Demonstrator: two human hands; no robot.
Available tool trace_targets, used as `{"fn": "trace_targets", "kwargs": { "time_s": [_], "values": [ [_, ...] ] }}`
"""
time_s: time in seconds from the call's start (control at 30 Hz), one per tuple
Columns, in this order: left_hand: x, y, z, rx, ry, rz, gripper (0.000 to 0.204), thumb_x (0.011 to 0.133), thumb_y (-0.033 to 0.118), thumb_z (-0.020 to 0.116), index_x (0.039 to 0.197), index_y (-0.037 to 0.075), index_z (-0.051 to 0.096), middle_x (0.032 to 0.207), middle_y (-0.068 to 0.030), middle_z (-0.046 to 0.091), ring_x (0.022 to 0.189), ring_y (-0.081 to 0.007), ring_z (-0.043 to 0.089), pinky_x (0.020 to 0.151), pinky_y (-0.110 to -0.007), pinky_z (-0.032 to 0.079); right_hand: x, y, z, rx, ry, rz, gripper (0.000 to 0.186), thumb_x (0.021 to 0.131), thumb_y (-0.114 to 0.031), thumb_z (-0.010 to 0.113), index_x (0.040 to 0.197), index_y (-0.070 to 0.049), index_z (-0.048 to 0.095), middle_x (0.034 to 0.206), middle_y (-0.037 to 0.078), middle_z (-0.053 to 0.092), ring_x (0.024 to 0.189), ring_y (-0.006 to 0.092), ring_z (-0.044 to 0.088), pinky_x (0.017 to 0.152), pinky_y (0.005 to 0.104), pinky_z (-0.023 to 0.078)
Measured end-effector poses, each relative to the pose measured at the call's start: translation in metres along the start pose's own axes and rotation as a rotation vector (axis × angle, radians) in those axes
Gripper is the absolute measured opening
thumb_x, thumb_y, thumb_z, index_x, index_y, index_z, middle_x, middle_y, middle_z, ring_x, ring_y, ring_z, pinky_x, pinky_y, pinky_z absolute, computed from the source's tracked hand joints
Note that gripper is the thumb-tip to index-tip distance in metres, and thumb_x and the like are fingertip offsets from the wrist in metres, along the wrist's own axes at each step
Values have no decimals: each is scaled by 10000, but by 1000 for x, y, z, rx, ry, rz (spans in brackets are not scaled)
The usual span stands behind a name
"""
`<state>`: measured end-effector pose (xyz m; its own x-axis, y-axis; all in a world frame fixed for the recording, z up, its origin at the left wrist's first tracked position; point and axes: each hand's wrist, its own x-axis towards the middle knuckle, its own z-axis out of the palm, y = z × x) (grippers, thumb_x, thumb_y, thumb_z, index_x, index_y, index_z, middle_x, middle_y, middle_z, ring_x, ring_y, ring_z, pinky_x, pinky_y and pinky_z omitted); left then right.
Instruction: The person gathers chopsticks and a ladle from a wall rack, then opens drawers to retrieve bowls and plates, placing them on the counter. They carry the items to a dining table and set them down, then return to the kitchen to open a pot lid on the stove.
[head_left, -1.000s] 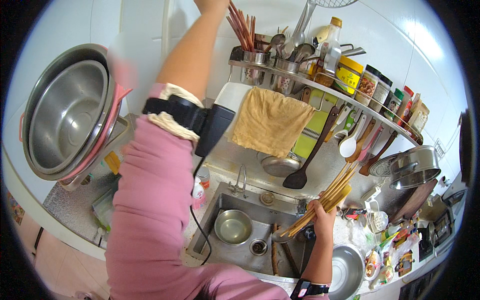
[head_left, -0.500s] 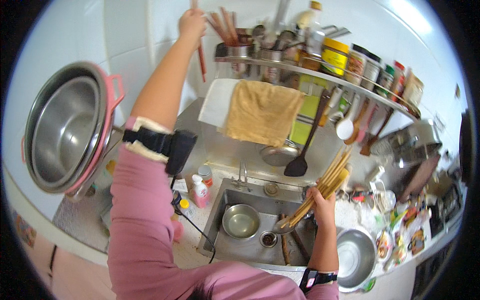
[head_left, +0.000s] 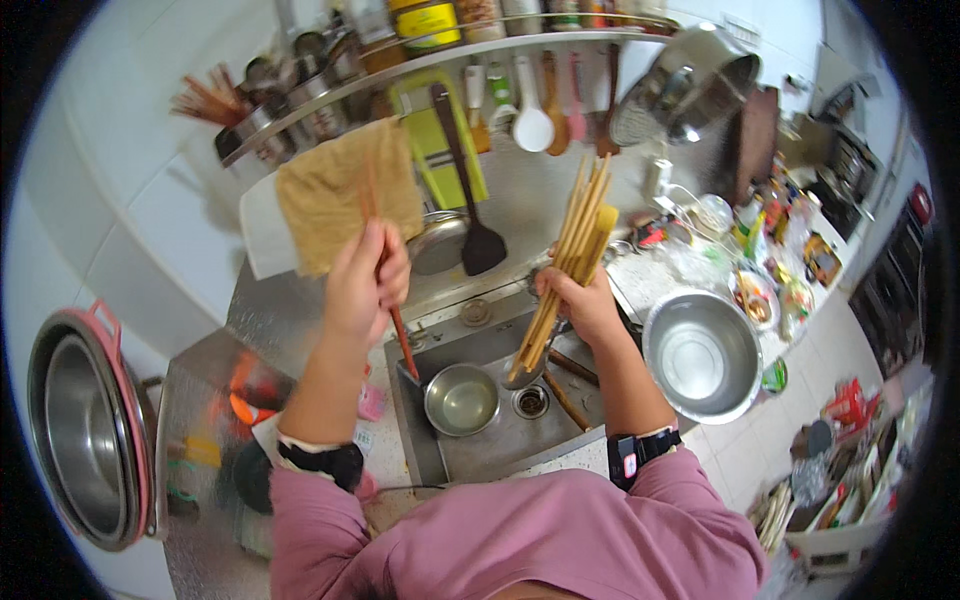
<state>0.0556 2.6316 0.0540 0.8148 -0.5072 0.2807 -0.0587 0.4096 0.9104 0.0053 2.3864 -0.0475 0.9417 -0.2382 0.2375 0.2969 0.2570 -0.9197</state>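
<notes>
From my remote station I list: white-tiled walls (head_left: 130,110), glossy; metal backsplash (head_left: 640,190), dull silver; wall shelf (head_left: 402,68), narrow, metal-edged; countertop (head_left: 632,288), pale and speckled; floor (head_left: 735,455), light tile; lighting, bright and pale.

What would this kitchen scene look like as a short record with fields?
Left hand: closed around reddish-brown chopsticks, count unclear
Right hand: gripping a bundle of pale chopsticks
Sink: contains a small metal bowl with liquid inside
Right of sink: large metal basin
Hanging below shelf: dark spatula
Behind left hand: tan cloth
</notes>
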Motion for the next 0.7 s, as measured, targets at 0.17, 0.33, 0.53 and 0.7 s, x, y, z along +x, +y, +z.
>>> {"fn": "trace_targets", "kwargs": {
  "time_s": [0.17,0.33,0.53,0.7],
  "values": [
    [-22,-63,-19,-182,85,-59,276,970,341,398,824,111,446,594,42,349,426,-44,268,372,-193,210,-19,-7,-21,49,86,-9,305,780,-95,584,1063,-46,481,718,42,589,550,87,493,439,213,352],
    [-33,-94,-56,-360,188,-136,267,967,343,405,830,120,464,594,48,340,426,-42,251,369,-195,206,-32,-6,-35,51,188,-14,280,796,-111,586,1047,-46,481,727,32,584,637,105,546,478,223,396],
    [-53,-109,-79,-451,280,-160,260,968,338,402,832,127,470,589,54,337,425,-42,253,368,-194,205,-34,8,-41,183,319,-64,266,826,-84,540,1078,-53,459,708,59,561,418,62,353,365,189,256],
    [-59,-115,-90,-495,325,-177,257,967,342,406,842,128,475,581,56,331,423,-43,258,369,-196,206,-35,16,-44,254,312,-66,222,839,-87,541,1044,-41,468,719,51,558,417,51,350,368,184,265]
  ]
}}
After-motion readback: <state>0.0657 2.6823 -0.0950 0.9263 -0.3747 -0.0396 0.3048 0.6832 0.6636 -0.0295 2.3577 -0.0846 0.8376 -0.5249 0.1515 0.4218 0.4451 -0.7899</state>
